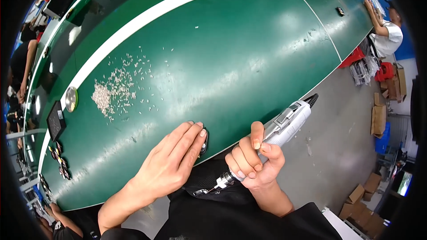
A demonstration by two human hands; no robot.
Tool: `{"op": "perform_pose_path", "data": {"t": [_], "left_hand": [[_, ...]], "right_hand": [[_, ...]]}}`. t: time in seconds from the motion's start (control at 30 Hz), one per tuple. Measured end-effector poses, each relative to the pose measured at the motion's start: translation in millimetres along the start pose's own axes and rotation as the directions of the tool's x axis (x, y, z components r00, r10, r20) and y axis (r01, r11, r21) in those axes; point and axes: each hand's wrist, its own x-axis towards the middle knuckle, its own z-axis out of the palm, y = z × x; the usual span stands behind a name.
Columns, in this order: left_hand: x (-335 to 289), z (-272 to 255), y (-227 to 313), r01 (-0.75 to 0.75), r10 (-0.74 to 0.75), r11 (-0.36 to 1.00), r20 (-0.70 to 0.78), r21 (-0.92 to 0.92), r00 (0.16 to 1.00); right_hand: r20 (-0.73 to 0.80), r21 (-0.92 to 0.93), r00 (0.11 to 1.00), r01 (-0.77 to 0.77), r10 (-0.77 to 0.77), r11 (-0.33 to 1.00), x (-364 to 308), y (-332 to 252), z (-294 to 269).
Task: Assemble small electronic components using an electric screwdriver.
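My right hand (255, 157) is wrapped round a grey and white electric screwdriver (291, 122). The tool slants, its cord end up to the right and its thin bit down to the left, over my dark clothing. Near the table's front edge, my left hand (171, 160) lies over a small black device (204, 142), its fingers close together against it. Most of that device is hidden under the hand, and the left thumb is out of sight. The screwdriver bit is apart from the device.
A heap of tiny pale pieces (102, 97) spreads across the green table (231, 71). Left of it are a round tin (71, 99), a black box (56, 121) and several small black parts (60, 160). Another person (387, 35) works at the far right; cartons (379, 115) stand beyond the table.
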Motion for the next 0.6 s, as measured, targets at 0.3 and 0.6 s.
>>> {"op": "perform_pose_path", "data": {"t": [0.3,0.6], "left_hand": [[-11,18,12,0.093,-0.100,0.995,-0.176,-0.047,0.979],[-13,27,20,0.042,-0.005,0.985,-0.220,0.168,0.975]], "right_hand": [[-0.064,-0.103,0.996,-0.069,0.063,0.992,-17,39,1],[-0.177,-0.171,0.984,-0.023,-0.008,0.985,-18,53,-2]]}}
